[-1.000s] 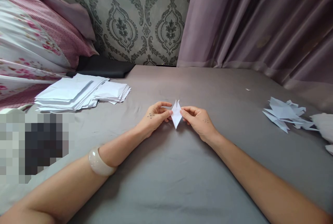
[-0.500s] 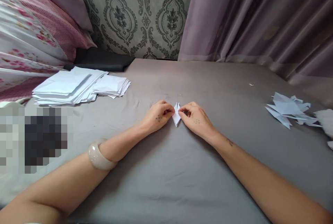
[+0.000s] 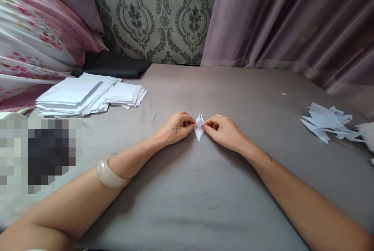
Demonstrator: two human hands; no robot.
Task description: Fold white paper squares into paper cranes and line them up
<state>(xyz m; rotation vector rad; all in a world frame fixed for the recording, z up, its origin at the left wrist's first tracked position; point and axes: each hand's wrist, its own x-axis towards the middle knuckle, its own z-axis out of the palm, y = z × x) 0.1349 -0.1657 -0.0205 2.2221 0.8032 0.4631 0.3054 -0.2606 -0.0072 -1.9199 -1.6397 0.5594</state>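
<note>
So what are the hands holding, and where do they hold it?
A small folded white paper piece. The left hand pinches its left side, the right hand its right side.

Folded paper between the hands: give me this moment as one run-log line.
left hand: pinching folded paper | right hand: pinching same paper | paper: low over grey sheet | paper stack: far left

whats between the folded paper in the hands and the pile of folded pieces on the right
Only bare grey sheet lies between the folded paper and the pile, per the head view.
</note>
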